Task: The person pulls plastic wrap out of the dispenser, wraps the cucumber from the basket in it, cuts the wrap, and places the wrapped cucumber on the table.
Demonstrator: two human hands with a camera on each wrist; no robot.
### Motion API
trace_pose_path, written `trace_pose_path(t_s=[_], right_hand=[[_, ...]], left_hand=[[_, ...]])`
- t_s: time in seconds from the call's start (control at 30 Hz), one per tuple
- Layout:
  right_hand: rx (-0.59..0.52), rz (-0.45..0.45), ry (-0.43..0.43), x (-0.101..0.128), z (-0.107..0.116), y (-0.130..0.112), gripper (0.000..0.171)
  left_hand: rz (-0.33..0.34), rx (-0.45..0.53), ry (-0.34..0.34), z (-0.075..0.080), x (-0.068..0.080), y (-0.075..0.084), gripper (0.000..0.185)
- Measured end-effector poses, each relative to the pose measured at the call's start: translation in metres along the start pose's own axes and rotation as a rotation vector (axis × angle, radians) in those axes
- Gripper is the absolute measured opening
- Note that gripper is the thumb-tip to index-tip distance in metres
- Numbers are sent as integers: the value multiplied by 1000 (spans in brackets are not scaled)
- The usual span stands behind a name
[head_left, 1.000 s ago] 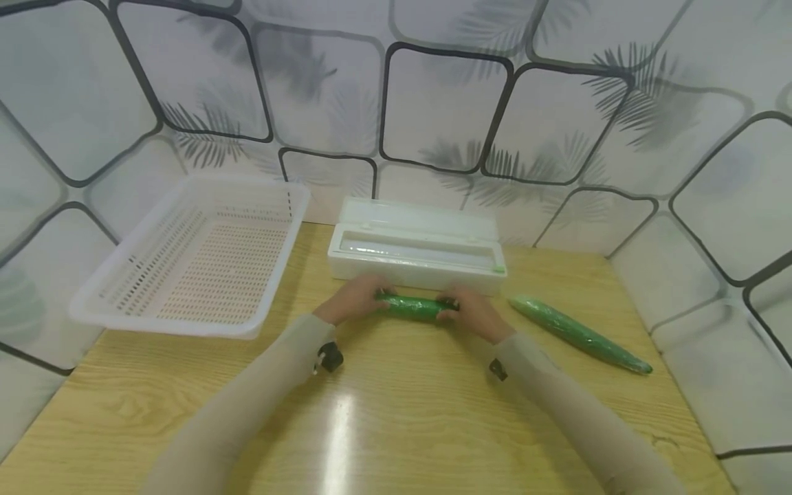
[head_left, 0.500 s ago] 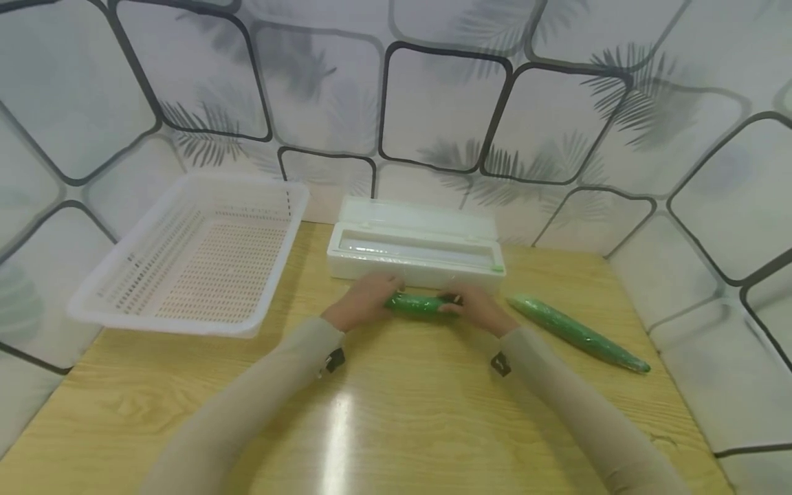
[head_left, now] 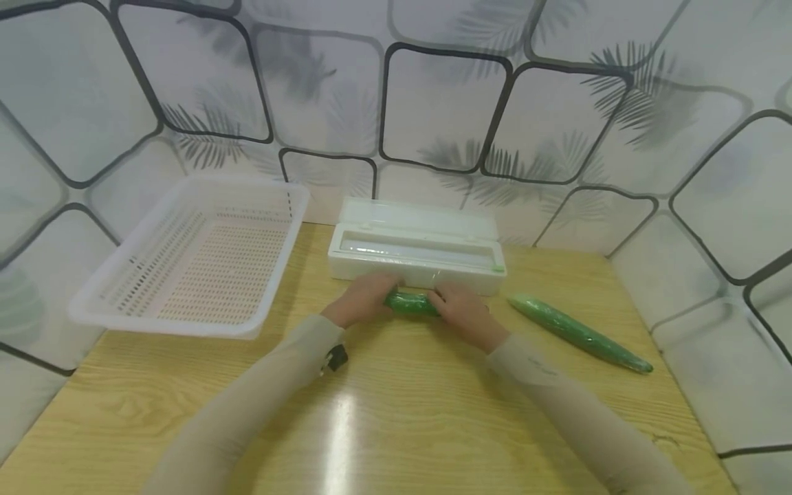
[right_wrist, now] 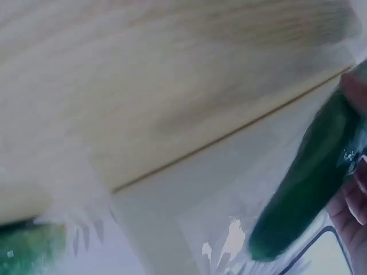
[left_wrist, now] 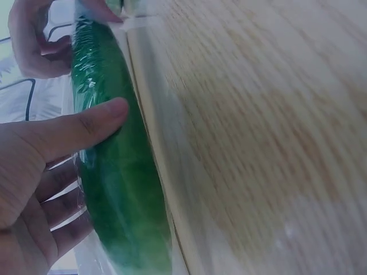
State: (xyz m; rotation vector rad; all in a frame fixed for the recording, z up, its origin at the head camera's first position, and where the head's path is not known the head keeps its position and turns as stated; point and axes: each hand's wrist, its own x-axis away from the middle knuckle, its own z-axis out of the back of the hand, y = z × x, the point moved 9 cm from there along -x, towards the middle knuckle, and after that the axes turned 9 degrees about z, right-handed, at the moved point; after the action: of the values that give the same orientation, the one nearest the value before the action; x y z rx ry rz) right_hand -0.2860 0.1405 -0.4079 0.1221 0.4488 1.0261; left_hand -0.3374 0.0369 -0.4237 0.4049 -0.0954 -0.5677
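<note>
A green cucumber (head_left: pixel 411 303) in clear plastic wrap lies crosswise in front of the white box. My left hand (head_left: pixel 371 296) grips its left part. In the left wrist view, the thumb (left_wrist: pixel 86 127) presses on the near side, with the fingers behind. My right hand (head_left: pixel 459 308) covers and grips the right part, hiding that end in the head view. Loose film shows around the cucumber (left_wrist: pixel 123 189) in the left wrist view. A tapered end of the cucumber (right_wrist: pixel 298 189) sticks out past a hand in the right wrist view.
A white box (head_left: pixel 414 268) with its lid raised stands by the wall, a small green piece at its right end. Another wrapped cucumber (head_left: pixel 580 334) lies slantwise at right. A white perforated basket (head_left: pixel 262 302) stands at left on the wooden table (head_left: pixel 408 426).
My right hand has shifted a little left along the cucumber and rolled, so its wrist camera is out of sight in the head view. The left hand moved slightly right.
</note>
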Motion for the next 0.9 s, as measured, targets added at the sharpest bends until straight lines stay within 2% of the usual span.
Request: trace_pose_path(t_s=[0.1, 0.2, 0.3, 0.4, 0.47, 0.6, 0.73, 0.9], right_hand=[[-45, -59, -14, 2, -4, 4, 32], [-92, -107, -18, 4, -4, 9, 39], [-141, -143, -17, 5, -4, 13, 43], [-187, -170, -16, 5, -5, 16, 47], [-217, -182, -17, 5, -6, 18, 48], [-268, -195, -15, 5, -8, 21, 47], [-312, -207, -17, 7, -11, 26, 46], [-356, -243, -51, 10, -16, 30, 47]], left_hand=[[4, 14, -6, 1, 0, 1, 66], [-18, -10, 20, 2, 0, 4, 72], [-102, -85, 104, 7, 2, 15, 67], [-205, -229, 208, 10, 5, 27, 54], [-246, -307, 256, 10, 8, 33, 45], [-215, -396, 262, 7, 7, 32, 38], [-158, -397, 243, 8, 5, 26, 40], [-163, -350, 285, 13, 6, 21, 35]])
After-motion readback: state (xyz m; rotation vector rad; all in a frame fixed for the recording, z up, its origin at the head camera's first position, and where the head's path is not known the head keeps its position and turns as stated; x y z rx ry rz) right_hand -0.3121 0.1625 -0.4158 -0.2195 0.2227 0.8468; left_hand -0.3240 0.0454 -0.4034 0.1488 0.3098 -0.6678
